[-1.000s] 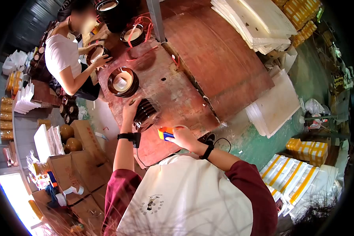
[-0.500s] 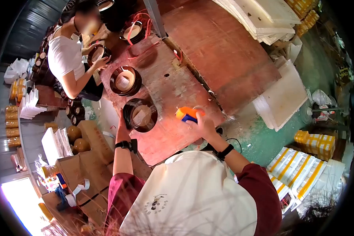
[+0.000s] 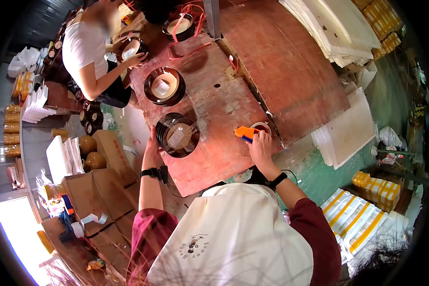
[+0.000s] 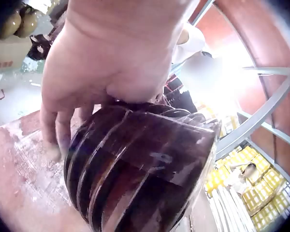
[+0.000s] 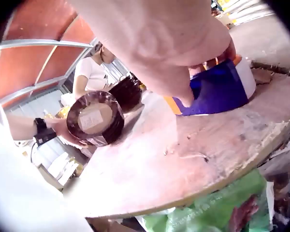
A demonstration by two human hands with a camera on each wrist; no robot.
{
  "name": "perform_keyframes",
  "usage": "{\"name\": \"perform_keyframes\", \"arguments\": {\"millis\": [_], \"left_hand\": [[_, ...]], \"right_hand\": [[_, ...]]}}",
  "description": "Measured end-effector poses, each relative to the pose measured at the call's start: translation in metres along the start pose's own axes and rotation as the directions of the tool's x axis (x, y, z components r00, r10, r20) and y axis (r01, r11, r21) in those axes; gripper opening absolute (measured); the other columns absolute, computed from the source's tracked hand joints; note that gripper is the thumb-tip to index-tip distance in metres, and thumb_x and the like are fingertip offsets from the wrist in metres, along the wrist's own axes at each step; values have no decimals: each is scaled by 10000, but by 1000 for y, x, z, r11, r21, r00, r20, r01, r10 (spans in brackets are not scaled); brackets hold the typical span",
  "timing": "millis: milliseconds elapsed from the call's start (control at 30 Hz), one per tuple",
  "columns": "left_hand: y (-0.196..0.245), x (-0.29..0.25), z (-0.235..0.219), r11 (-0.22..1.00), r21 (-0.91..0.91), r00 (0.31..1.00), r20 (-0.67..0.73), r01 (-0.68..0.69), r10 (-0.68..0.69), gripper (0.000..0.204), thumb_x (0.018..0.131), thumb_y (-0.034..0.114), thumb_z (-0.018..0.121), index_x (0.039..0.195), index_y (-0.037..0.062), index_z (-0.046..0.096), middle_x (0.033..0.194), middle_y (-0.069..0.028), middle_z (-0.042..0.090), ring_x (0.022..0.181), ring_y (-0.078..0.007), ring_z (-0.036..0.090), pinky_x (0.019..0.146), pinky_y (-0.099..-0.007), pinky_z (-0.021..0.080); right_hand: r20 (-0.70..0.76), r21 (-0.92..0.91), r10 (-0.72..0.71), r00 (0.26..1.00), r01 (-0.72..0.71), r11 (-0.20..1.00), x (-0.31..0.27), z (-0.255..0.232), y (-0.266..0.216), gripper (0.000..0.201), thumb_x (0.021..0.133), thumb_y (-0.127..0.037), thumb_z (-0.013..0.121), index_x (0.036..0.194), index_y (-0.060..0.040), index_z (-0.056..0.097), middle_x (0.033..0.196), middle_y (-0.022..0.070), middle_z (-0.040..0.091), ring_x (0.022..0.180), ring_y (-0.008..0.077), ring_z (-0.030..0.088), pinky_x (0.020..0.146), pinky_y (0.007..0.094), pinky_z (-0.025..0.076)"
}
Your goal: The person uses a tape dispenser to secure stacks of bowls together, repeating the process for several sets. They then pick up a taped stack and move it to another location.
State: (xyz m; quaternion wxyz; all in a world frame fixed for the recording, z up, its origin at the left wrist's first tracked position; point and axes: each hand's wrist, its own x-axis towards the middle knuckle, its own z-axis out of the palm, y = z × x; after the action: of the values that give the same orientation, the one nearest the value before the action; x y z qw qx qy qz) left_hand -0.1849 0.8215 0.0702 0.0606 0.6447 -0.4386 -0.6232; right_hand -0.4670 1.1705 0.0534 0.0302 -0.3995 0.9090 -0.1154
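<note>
A stack of dark brown bowls (image 3: 177,135) stands tilted on the near end of the red table, its pale round face with a white label turned up toward me. Clear tape or film shines across the bowls' sides in the left wrist view. My left hand (image 3: 150,151) holds this stack from its left side, the fingers (image 4: 63,128) reaching down along it. At the table's right edge my right hand (image 3: 261,151) grips an orange and blue tape dispenser (image 3: 246,133) with a tape roll in it. The dispenser rests low over the tabletop in the right wrist view.
A second bowl stack (image 3: 165,86) stands behind the first; another (image 3: 178,27) with red straps lies farther back. At the left a seated person (image 3: 88,52) handles bowls (image 3: 131,48). White foam boards (image 3: 344,125) lie to the right, cardboard boxes (image 3: 97,188) to the left.
The bowl stack has been tipped so its face turns toward me, and my left hand has shifted to its left side. My right hand has moved right and away from the stack with the dispenser.
</note>
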Motion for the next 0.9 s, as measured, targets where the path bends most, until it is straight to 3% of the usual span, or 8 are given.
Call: {"name": "perform_keyframes", "arguments": {"millis": [167, 233, 300, 367, 400, 567, 800, 900], "left_hand": [[-9, 10, -5, 995, -39, 996, -9, -90, 90, 818, 914, 773, 443, 1149, 18, 652, 839, -36, 676, 599, -162, 607, 542, -326, 510], [-4, 1, 6, 992, -76, 991, -96, -99, 91, 732, 928, 741, 468, 1074, 54, 674, 693, 6, 630, 501, -137, 555, 441, -277, 424], [-21, 32, -3, 976, -2, 967, -141, -216, 214, 710, 972, 658, 482, 1201, 3, 636, 890, -49, 683, 733, -185, 639, 658, -312, 504], [-54, 75, -10, 895, -18, 885, -155, -447, 439, 774, 980, 639, 485, 1348, -37, 562, 1125, -107, 694, 1000, -221, 662, 917, -348, 517], [-53, 65, -2, 914, -238, 941, -164, -328, 295, 747, 1004, 574, 498, 1431, -39, 492, 1346, -130, 601, 1205, -227, 579, 1044, -337, 441], [-29, 25, 19, 828, -502, 963, -40, -251, 267, 713, 1006, 567, 492, 1424, -10, 485, 1345, -130, 601, 1201, -262, 597, 1006, -391, 498], [-28, -66, 60, 677, -735, 954, 216, 19, 208, 672, 998, 594, 442, 1446, 96, 492, 1419, -128, 561, 1259, -314, 567, 1055, -469, 474], [-56, -78, 94, 705, -709, 969, 197, 35, 150, 626, 1033, 556, 377, 1440, 97, 499, 1430, -85, 559, 1270, -268, 559, 1055, -445, 469]], "right_hand": [[-291, 210, -76, 954, 141, 967, 6, -21, -52, 499, 842, -235, 767, 1213, -23, 510, 1109, 155, 585, 1102, 327, 571, 971, 448, 460], [50, 864, -43, 998, -22, 503, 20, 15, -88, 442, 918, -257, 721, 1206, 7, 516, 1105, 167, 617, 1069, 286, 598, 946, 427, 476], [366, 901, -35, 930, -344, 265, 57, 7, -131, 434, 1007, -341, 612, 1212, 32, 527, 1076, 137, 642, 1042, 238, 610, 941, 375, 477], [347, 926, -116, 931, -320, 201, 85, 69, -160, 537, 1054, -455, 479, 1224, 50, 555, 1159, 124, 648, 1093, 220, 595, 956, 370, 471], [358, 932, -177, 917, -339, 130, 91, 89, -172, 603, 1056, -500, 433, 1255, 57, 556, 1219, 132, 635, 1137, 219, 579, 987, 362, 452], [453, 848, -214, 866, -492, -196, 95, 103, -200, 726, 1026, -566, 464, 1384, 63, 513, 1405, 143, 553, 1300, 200, 478, 1104, 333, 348], [364, 838, -28, 931, -314, 447, 88, 3, -188, 510, 992, -473, 546, 1204, -27, 673, 1112, 226, 709, 1074, 375, 672, 915, 424, 516], [494, 531, 26, 869, -325, 782, 87, -37, -162, 616, 953, -564, 521, 1213, -27, 672, 1153, 266, 680, 1117, 420, 636, 929, 466, 508]]}}
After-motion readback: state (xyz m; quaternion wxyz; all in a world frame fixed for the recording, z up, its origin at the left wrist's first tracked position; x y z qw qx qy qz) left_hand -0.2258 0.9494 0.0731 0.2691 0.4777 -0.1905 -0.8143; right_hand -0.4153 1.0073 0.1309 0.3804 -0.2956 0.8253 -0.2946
